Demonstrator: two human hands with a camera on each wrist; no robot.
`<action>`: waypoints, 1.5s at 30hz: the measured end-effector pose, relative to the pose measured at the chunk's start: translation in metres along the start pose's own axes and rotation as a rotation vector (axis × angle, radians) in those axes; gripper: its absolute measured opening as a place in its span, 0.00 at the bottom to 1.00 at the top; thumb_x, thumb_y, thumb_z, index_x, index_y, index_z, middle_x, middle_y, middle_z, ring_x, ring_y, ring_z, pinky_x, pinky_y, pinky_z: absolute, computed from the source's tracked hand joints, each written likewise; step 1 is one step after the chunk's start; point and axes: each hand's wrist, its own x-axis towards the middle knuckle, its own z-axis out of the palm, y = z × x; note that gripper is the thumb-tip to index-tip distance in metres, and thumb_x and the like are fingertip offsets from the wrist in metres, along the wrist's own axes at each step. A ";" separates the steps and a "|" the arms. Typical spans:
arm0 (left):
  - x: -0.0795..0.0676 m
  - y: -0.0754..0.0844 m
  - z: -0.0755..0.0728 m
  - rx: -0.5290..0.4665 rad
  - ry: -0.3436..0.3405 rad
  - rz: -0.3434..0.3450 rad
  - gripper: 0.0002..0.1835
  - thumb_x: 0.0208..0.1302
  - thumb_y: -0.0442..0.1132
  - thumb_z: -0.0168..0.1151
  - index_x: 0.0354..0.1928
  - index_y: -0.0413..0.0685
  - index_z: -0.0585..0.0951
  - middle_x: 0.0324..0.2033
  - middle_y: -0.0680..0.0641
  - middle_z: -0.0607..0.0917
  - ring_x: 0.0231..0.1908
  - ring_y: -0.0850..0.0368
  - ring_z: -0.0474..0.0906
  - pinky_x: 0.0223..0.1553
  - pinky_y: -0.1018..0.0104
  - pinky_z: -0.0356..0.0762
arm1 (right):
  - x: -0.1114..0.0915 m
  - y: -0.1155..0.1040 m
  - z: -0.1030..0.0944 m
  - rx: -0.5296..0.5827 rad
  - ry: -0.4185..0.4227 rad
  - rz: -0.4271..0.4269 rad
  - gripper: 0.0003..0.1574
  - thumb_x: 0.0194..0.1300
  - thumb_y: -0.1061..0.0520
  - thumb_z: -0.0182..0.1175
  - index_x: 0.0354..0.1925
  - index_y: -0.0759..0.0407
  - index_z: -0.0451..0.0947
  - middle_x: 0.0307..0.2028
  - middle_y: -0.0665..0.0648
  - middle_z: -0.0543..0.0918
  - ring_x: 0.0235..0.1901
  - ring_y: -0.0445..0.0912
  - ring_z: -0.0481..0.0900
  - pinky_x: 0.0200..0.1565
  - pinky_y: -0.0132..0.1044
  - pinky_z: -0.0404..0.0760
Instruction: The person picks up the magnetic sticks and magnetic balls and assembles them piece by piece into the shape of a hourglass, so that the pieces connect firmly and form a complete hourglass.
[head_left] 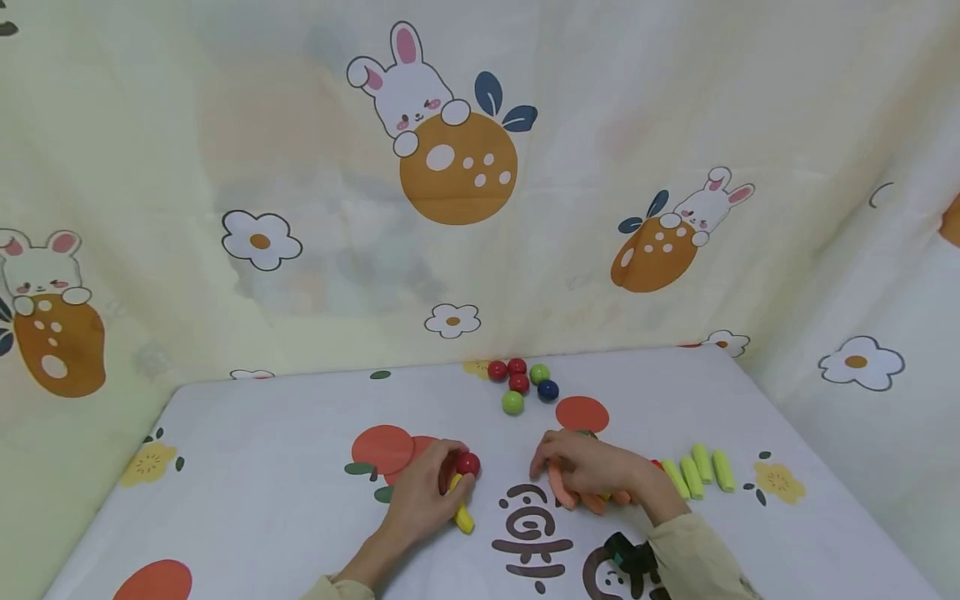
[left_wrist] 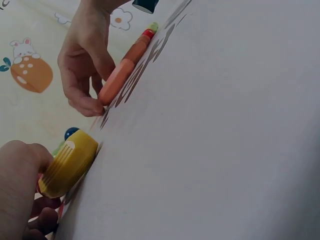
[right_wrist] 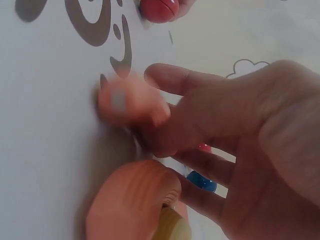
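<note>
Head view: on the counter (head_left: 262,467), the left hand (head_left: 423,496) pinches a red ball (head_left: 468,464) at its two o'clock. A yellow piece (head_left: 463,518) lies just beside that thumb, toward four o'clock, its long axis running eleven to five; whether it is gripped too, I cannot tell. The right hand (head_left: 592,464) has thumb and forefinger curled about an orange piece (head_left: 561,490) at its eight o'clock, long axis also eleven to five. The light-green sticks (head_left: 702,464) sit at its three o'clock.

Left wrist view: the orange piece points seven to one, its near end at the right hand's fingertips; the yellow piece is nearer the left hand, whose thumb overlaps it.

Right wrist view: the pinched orange piece is blurred, the remaining fingers spread apart; a second orange piece (right_wrist: 132,205) sits at its six o'clock, the red ball near one.
</note>
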 end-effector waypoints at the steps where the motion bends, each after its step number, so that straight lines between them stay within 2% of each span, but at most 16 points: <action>1: -0.001 0.000 0.000 -0.007 -0.001 -0.001 0.21 0.58 0.50 0.65 0.53 0.58 0.74 0.40 0.59 0.79 0.35 0.67 0.71 0.33 0.76 0.72 | 0.000 0.001 0.001 -0.020 0.006 -0.011 0.24 0.55 0.70 0.54 0.42 0.44 0.81 0.43 0.42 0.76 0.44 0.41 0.72 0.45 0.31 0.71; 6: -0.001 0.002 -0.003 -0.029 -0.002 -0.011 0.21 0.58 0.49 0.65 0.53 0.59 0.74 0.39 0.60 0.78 0.34 0.66 0.70 0.31 0.77 0.71 | 0.002 0.003 0.003 -0.098 0.039 -0.047 0.17 0.59 0.65 0.58 0.42 0.43 0.80 0.41 0.41 0.76 0.42 0.38 0.71 0.46 0.31 0.73; 12: 0.000 0.004 -0.005 -0.030 -0.005 -0.006 0.22 0.57 0.49 0.66 0.54 0.59 0.74 0.40 0.59 0.78 0.35 0.66 0.71 0.32 0.77 0.72 | 0.002 -0.001 0.001 -0.095 0.041 -0.018 0.14 0.59 0.62 0.62 0.41 0.43 0.80 0.40 0.42 0.76 0.42 0.40 0.71 0.43 0.31 0.74; 19: 0.000 0.002 -0.004 -0.030 0.012 0.017 0.22 0.57 0.49 0.66 0.53 0.59 0.74 0.41 0.59 0.78 0.35 0.66 0.70 0.33 0.77 0.73 | 0.002 0.000 0.002 -0.092 0.046 -0.021 0.11 0.59 0.57 0.64 0.41 0.42 0.80 0.40 0.42 0.76 0.41 0.40 0.71 0.42 0.31 0.74; 26: 0.000 0.000 -0.003 -0.043 0.015 0.023 0.22 0.56 0.48 0.66 0.52 0.59 0.74 0.39 0.60 0.78 0.33 0.66 0.70 0.32 0.77 0.72 | 0.005 0.002 0.003 -0.114 0.052 -0.028 0.11 0.59 0.57 0.64 0.41 0.42 0.79 0.39 0.42 0.75 0.41 0.41 0.71 0.41 0.32 0.73; 35: -0.001 -0.002 -0.002 -0.035 0.005 0.013 0.22 0.56 0.49 0.66 0.52 0.59 0.74 0.40 0.59 0.78 0.34 0.66 0.70 0.33 0.76 0.72 | 0.009 0.002 0.007 -0.183 0.068 -0.039 0.09 0.60 0.51 0.64 0.41 0.41 0.79 0.36 0.40 0.76 0.38 0.40 0.70 0.40 0.32 0.71; 40: -0.001 -0.003 -0.001 -0.031 -0.008 0.013 0.22 0.56 0.49 0.65 0.54 0.61 0.74 0.41 0.60 0.78 0.35 0.66 0.71 0.34 0.76 0.73 | 0.012 0.003 0.010 -0.209 0.090 -0.006 0.12 0.59 0.48 0.65 0.43 0.42 0.78 0.35 0.39 0.76 0.37 0.38 0.71 0.38 0.31 0.71; 45: -0.001 -0.004 -0.001 -0.002 -0.014 0.016 0.21 0.56 0.50 0.65 0.52 0.62 0.76 0.43 0.59 0.79 0.38 0.67 0.71 0.36 0.75 0.74 | 0.014 0.001 0.014 -0.163 0.082 0.042 0.14 0.59 0.47 0.64 0.45 0.41 0.76 0.35 0.39 0.74 0.36 0.37 0.71 0.37 0.30 0.72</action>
